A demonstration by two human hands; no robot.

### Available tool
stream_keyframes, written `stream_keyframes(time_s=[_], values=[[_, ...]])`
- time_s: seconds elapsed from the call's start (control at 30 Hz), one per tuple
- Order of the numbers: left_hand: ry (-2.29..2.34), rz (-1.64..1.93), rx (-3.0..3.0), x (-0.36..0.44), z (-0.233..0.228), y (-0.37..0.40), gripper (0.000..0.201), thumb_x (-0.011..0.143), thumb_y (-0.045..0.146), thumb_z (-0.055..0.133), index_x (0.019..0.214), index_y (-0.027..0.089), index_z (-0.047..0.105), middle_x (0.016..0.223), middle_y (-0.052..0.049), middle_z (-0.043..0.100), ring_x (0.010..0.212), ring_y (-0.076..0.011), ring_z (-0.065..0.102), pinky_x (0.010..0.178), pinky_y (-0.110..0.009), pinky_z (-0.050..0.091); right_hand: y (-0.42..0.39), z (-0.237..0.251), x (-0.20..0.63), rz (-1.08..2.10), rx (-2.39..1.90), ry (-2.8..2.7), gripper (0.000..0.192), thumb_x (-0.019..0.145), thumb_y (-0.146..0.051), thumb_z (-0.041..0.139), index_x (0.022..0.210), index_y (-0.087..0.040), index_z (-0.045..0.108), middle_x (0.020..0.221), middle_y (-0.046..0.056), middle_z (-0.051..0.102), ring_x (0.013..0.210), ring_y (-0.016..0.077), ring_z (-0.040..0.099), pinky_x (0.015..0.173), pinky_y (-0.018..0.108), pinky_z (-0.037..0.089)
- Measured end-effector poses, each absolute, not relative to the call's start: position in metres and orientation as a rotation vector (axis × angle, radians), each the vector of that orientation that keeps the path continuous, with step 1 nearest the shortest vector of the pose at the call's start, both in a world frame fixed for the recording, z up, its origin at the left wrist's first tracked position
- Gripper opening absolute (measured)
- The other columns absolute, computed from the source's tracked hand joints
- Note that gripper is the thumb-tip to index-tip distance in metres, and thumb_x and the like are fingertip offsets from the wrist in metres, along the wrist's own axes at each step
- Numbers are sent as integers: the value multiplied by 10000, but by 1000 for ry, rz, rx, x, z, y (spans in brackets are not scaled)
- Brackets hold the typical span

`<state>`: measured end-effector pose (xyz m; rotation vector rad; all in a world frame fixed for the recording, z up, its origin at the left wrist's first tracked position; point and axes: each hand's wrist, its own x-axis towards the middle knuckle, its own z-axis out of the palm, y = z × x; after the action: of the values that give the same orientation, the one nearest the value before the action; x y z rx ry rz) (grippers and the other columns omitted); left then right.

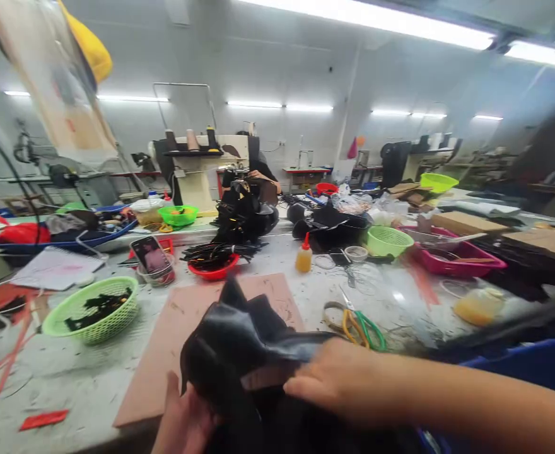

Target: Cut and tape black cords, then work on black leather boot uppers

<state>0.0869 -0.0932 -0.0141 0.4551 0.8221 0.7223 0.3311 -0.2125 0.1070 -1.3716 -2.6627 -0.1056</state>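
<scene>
My left hand (185, 419) and right hand (337, 381) both grip the black leather piece (234, 350), probably soft, floppy and light, best held by its edges.

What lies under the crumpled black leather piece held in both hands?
A pinkish-brown flat board on the table shows beneath the crumpled black leather piece; the leather hides the board's near right part.

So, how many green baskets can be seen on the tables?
4: one at front left, one behind the phone, one right of the glue bottle, one far right. More may be hidden.
</scene>
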Motion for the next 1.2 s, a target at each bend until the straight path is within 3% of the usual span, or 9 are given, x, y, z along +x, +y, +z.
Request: stream_keyframes(time_s=[0.17,0.37,0.53,0.63,0.77,0.87,0.97,1.1,1.2], values=[[939,903,589,77,-5,-103,622,572,167,765,1138,227,514,859,-10,719,883,-224,654,753,-292,512,-189,92,310,567,-1307,-2742,230,744,-326,632,947,-222,659,715,14,696,580,165,636,474,223,401],[939,948,777,70,-1,-95,428,594,346,735,949,173,571,869,-47,716,863,-243,643,747,-328,497,-104,114,301,364,-1783,-2419,264,844,-202,482,1076,-247,599,1049,26,655,982,185,589,838,279,428],[1260,405,1241,18,-10,-88,426,555,576,651,564,161,557,505,-24,621,480,-167,568,477,-259,419,-40,76,318,261,-2115,-2302,423,735,-26,495,1119,-177,587,1055,149,634,979,298,593,792,397,457],[1165,95,1487,-15,13,-87,408,584,569,614,560,162,590,493,-28,619,470,-170,561,470,-253,398,-23,55,325,279,-2059,-2306,736,664,50,506,1330,-235,377,1319,153,446,1128,296,507,849,387,445],[1062,368,1820,6,59,-72,354,641,455,620,880,198,662,868,-58,696,824,-236,613,706,-296,459,-6,48,320,352,-1818,-2397,943,618,59,548,1410,-270,155,1479,112,151,1311,231,274,998,335,341],[1124,419,1902,53,63,-48,673,542,397,717,1156,178,551,1140,-117,613,1033,-284,536,806,-332,435,3,56,315,443,-1641,-2522,781,584,43,588,1302,-209,410,1452,122,238,1309,231,281,1007,334,333],[999,340,1885,86,44,-33,356,565,341,686,879,174,676,780,-38,700,752,-242,614,673,-307,454,-5,75,314,482,-1466,-2641,443,587,17,600,981,-181,643,1384,99,385,1262,231,365,989,327,348],[968,453,1787,92,24,-35,216,711,273,481,726,155,661,680,-18,679,654,-207,606,599,-285,446,-52,104,307,265,-1313,-2726,285,621,-73,617,875,-200,645,1140,59,607,1115,240,514,938,365,382],[966,593,1704,90,20,-48,236,736,257,446,778,150,652,760,-35,688,756,-222,612,665,-294,455,-100,111,282,-162,-1562,-2761,268,646,-79,579,898,-160,618,852,93,668,694,237,642,595,324,477]])
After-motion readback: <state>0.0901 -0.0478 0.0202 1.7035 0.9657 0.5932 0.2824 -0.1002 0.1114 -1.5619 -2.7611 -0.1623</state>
